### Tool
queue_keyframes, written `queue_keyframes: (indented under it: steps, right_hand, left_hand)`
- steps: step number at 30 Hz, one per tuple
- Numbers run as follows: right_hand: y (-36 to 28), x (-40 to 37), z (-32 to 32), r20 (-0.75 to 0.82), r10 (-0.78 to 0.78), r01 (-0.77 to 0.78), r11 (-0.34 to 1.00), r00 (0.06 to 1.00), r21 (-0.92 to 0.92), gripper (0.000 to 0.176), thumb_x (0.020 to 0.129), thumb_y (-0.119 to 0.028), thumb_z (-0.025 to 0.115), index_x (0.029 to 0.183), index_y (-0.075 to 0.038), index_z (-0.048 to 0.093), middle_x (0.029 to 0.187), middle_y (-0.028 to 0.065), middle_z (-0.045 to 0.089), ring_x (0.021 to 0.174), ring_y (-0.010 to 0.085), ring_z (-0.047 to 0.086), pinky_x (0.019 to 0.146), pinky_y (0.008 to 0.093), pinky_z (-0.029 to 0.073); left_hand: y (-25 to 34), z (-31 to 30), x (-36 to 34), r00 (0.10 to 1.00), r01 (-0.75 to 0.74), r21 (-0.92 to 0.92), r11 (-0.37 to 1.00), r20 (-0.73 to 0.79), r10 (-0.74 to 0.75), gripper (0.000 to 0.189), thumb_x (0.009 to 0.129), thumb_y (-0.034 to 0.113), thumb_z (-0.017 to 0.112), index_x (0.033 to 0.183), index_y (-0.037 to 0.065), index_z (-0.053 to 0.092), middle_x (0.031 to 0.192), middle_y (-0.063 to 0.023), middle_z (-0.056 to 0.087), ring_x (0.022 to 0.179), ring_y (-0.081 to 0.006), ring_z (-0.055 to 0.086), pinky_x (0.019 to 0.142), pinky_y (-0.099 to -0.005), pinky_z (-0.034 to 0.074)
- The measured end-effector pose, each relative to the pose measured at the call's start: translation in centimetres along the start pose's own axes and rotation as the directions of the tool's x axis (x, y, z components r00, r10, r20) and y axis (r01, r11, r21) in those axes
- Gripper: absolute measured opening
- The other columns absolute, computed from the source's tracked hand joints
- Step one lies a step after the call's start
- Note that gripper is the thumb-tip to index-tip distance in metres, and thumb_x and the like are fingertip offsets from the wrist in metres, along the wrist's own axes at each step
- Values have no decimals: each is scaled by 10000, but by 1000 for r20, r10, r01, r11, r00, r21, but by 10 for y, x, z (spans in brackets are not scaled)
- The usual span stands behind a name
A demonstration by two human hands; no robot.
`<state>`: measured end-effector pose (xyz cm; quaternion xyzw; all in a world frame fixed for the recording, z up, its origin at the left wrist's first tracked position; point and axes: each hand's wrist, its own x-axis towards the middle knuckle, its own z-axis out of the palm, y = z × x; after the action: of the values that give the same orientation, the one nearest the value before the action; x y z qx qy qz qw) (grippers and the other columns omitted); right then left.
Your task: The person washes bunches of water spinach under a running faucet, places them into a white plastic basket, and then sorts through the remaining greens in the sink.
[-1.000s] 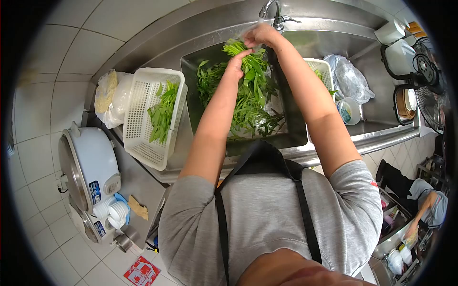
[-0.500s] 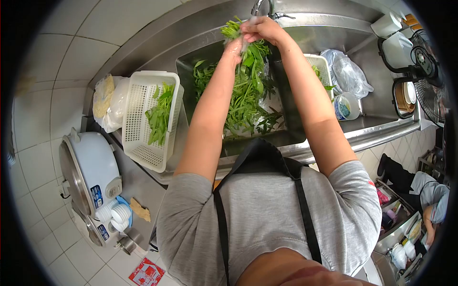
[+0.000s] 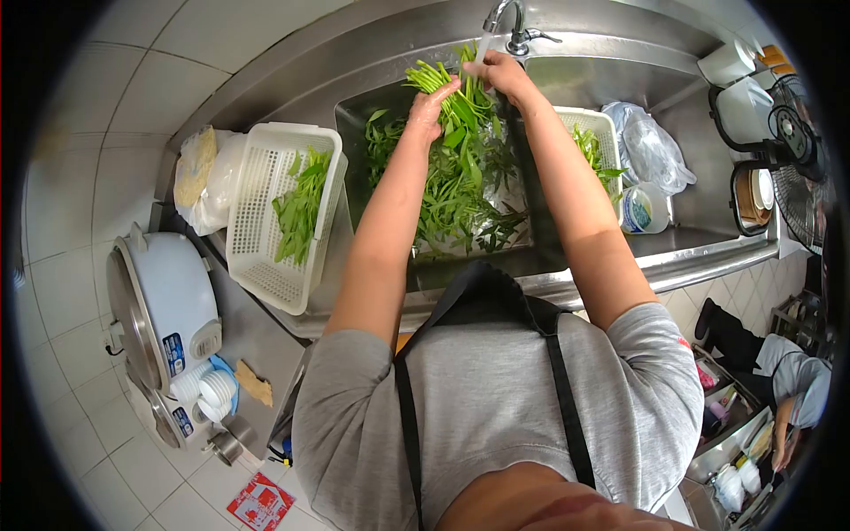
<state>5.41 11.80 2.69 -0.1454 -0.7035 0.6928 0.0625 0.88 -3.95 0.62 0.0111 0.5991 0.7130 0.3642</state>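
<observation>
The left hand (image 3: pixel 428 113) is closed around the bunch of greens (image 3: pixel 461 110), left of the faucet (image 3: pixel 506 19), leaves (image 3: pixel 464 146) trailing away from it, while the half-curled right hand (image 3: pixel 501 74) (its grip I cannot tell) is nearer the faucet.

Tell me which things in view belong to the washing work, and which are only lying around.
Job in hand: left hand, right hand, leafy greens, running faucet, sink; probably white baskets holding greens.

Apparently just lying about: plastic bag, white bowls, red-and-white sheet.
</observation>
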Motion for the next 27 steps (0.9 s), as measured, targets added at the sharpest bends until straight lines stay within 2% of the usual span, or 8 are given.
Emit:
queue_keyframes:
  steps: [3, 11, 14, 20, 22, 23, 26, 27]
  right_hand:
    - [-1, 1, 7, -5, -29, 26, 960, 1000, -278, 365, 744, -287, 657, 935, 13, 579, 760, 39, 570, 602, 109, 492, 569, 237, 398]
    - [8, 5, 4, 204, 119, -99, 990, 972, -104, 277, 765, -273, 644, 845, -11, 602, 706, 4, 537, 586, 90, 459, 494, 232, 367]
    - [-8, -5, -2, 128, 115, -83, 968, 985, -235, 254, 765, -247, 641, 848, -10, 605, 706, 2, 537, 572, 90, 454, 500, 237, 370]
    - [-1, -11, -6, 39, 55, -59, 992, 998, 111, 337, 820, -248, 549, 1034, 13, 549, 950, 107, 595, 844, 153, 542, 775, 281, 406]
    - [9, -9, -2, 70, -84, 95, 981, 994, -168, 345, 829, -254, 542, 1037, 20, 549, 937, 111, 598, 856, 157, 540, 777, 283, 406]
    - [14, 3, -5, 309, 75, -9, 978, 948, -210, 359, 855, -252, 515, 1098, 12, 516, 993, 74, 572, 889, 132, 513, 818, 240, 377]
    - [44, 12, 14, 123, -115, 132, 982, 986, -138, 327, 863, -243, 504, 1066, 12, 533, 963, 62, 579, 862, 126, 507, 798, 242, 385]
    - [23, 0, 14, 182, -11, 34, 992, 983, -122, 282, 848, -228, 532, 1007, 5, 553, 908, 44, 584, 817, 115, 512, 767, 249, 396]
  left_hand:
    - [-3, 3, -7, 993, -121, 63, 991, 9, 121, 473, 659, 240, 730, 1049, 50, 540, 1006, -75, 562, 910, -185, 538, 770, -362, 426]
    - [-6, 17, -8, 958, -232, -41, 972, -185, 221, 386, 657, 178, 718, 982, 25, 575, 933, -58, 588, 822, -152, 557, 722, -302, 431]
    - [-9, 19, -3, 945, -311, 21, 950, -97, 312, 369, 639, 157, 723, 951, 15, 583, 907, -62, 596, 790, -148, 567, 700, -289, 438]
    - [-5, 10, -10, 971, -235, -191, 953, -90, 222, 243, 692, 150, 687, 885, 21, 617, 830, -68, 625, 753, -142, 584, 705, -279, 444]
    - [-12, 4, -10, 963, -255, 1, 967, -86, 254, 228, 691, 126, 694, 885, 30, 620, 898, -71, 622, 773, -152, 589, 699, -294, 459]
    - [-15, 2, -9, 950, -294, 100, 951, -83, 302, 248, 693, 126, 694, 907, 29, 616, 880, -54, 625, 778, -139, 585, 699, -277, 451]
    - [-18, 4, -1, 921, -354, 259, 899, -69, 383, 271, 688, 133, 700, 914, 12, 614, 857, -48, 627, 783, -125, 577, 695, -264, 441]
    - [-16, 7, 1, 887, -418, 273, 867, -82, 454, 276, 678, 150, 712, 888, -5, 620, 819, -38, 629, 753, -115, 574, 670, -265, 442]
